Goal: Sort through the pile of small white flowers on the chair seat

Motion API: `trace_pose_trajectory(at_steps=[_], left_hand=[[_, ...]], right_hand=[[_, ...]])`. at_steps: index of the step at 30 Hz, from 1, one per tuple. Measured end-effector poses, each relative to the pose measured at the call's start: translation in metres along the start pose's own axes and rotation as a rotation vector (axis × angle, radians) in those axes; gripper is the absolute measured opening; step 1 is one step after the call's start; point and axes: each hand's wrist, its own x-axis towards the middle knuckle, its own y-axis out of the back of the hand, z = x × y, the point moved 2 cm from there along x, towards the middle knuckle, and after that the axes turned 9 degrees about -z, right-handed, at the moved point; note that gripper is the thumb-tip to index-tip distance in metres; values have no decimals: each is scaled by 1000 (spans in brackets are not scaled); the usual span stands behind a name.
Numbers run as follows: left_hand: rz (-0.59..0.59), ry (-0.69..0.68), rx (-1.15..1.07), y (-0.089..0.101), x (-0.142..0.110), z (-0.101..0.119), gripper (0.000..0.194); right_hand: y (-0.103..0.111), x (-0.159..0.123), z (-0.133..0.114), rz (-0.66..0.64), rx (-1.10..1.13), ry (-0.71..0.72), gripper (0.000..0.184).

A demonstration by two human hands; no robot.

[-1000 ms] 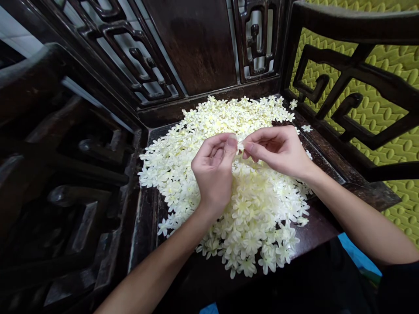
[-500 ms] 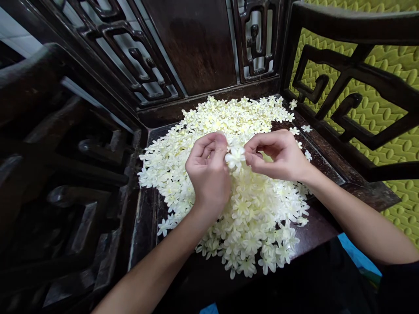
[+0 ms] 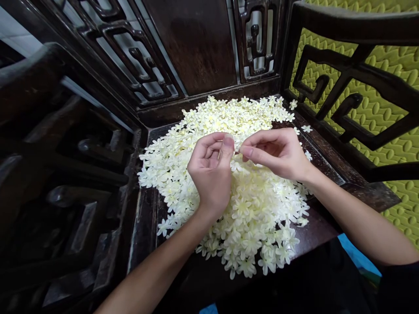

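Just over a heap of artificial white flowers (image 3: 255, 205), my left hand (image 3: 211, 174) is closed in a pinch, thumb against the index finger. What it pinches, if anything, is too small to make out. My right hand (image 3: 279, 152) faces it from the right, its thumb and index finger also pinched together. The two sets of fingertips nearly meet, and whatever lies between them cannot be told from the pale blossoms behind. Small cream-white petals with yellowish centres make up the heap below both hands.
The heap lies on a dark wooden chair seat (image 3: 322, 218). A carved wooden back panel (image 3: 193, 48) and a left armrest (image 3: 88, 148) enclose it. On the right stands another openwork armrest (image 3: 376, 83), with yellow-green quilted cloth (image 3: 406, 200) behind. A loose flower (image 3: 307, 128) lies near the right edge.
The white flower seen between my fingertips is no longer distinguishable there. My right fingertips have shifted slightly left, and my left hand has moved slightly right.
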Motion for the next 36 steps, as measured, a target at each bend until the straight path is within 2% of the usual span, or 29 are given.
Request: trace_pose_trajectory(at_steps=[4,8,36], left_hand=[[-7,-68,28,0,-1,1,19],[-15,-87,44,-1,-1,2,18],[-21,-98,87,-1,-2,7,17]], right_hand=[[-1,0,-1,11,44,-9,25],[-1,0,-1,18,40,-6,24],[0,1,-5,24,20,-3,20]])
